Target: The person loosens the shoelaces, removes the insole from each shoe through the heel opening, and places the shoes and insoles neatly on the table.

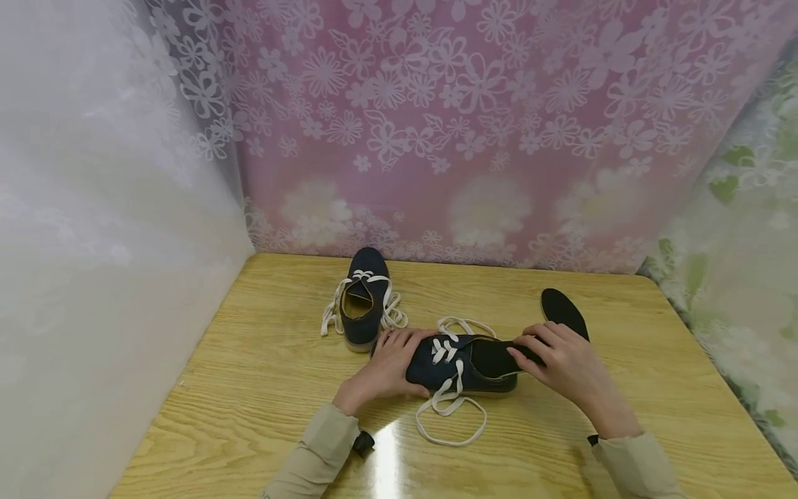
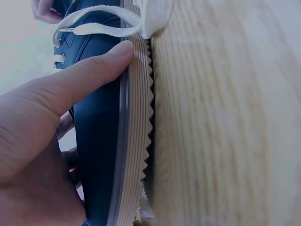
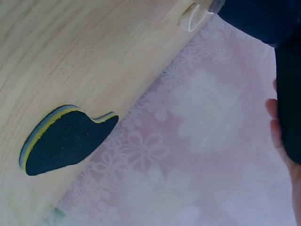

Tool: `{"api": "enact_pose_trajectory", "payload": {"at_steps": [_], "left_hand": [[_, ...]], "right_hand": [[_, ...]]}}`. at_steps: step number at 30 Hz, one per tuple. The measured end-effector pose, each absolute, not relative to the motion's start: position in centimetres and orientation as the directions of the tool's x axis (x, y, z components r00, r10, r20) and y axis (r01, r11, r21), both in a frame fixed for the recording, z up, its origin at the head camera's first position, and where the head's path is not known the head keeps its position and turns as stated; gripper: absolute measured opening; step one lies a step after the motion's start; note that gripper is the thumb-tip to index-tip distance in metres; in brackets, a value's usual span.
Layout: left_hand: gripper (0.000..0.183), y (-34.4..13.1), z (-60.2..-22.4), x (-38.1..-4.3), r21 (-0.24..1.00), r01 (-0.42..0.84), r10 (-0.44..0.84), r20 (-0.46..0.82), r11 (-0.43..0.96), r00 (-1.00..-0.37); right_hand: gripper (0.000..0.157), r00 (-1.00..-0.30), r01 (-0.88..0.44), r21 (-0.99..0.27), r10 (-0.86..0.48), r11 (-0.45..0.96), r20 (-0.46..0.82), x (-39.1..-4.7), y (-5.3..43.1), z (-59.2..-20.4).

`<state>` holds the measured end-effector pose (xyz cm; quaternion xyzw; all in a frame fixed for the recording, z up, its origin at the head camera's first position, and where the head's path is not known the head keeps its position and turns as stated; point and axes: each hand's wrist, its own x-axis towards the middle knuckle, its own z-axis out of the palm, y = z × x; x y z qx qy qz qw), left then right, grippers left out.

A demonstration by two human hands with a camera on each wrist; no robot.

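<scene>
A navy lace-up shoe (image 1: 480, 381) lies lengthwise on the table, its toe to the left. My left hand (image 1: 389, 364) grips it around the toe; in the left wrist view the thumb (image 2: 94, 70) lies along the ridged tan sole edge (image 2: 134, 141). At the shoe's opening, my right hand (image 1: 567, 367) pinches the back end of a black insole (image 1: 492, 357) that is partly inside. The insole's front end is hidden in the shoe. In the right wrist view, fingers (image 3: 277, 127) lie against the held insole (image 3: 288, 103).
A second navy shoe (image 1: 366, 333) with loose white laces stands behind my left hand. Another black insole (image 1: 566, 312) lies behind my right hand, its layered yellow-and-blue edge showing in the right wrist view. A loose white lace (image 1: 451, 443) loops toward the front. Floral curtains (image 1: 436, 173) border the table.
</scene>
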<state>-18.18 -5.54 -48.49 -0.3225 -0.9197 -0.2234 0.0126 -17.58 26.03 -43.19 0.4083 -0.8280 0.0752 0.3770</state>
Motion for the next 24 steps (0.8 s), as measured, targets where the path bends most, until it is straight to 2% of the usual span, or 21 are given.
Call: {"api": "enact_pose_trajectory", "payload": {"at_steps": [6, 10, 15, 24], "left_hand": [[0.103, -5.6, -48.6, -18.2, 0.393, 0.609, 0.594, 0.177, 0.689, -0.785], [0.103, -5.7, -48.6, -18.1, 0.392, 0.612, 0.595, 0.181, 0.687, -0.783], [0.103, -5.7, -48.5, -18.0, 0.401, 0.609, 0.593, 0.180, 0.684, -0.784], [0.102, -5.7, -48.5, -18.0, 0.398, 0.611, 0.594, 0.183, 0.684, -0.784]], "right_hand": [[0.031, -0.532, -0.652, 0.199, -0.628, 0.732, 0.568, -16.9, 25.5, -43.2], [0.040, -0.570, -0.645, 0.217, -0.650, 0.733, 0.503, -16.7, 24.7, -43.9], [0.044, -0.516, -0.682, 0.243, -0.689, 0.690, 0.509, -16.8, 23.8, -45.1], [0.039, -0.387, -0.700, 0.304, -0.701, 0.646, 0.599, -17.8, 23.4, -45.3]]}}
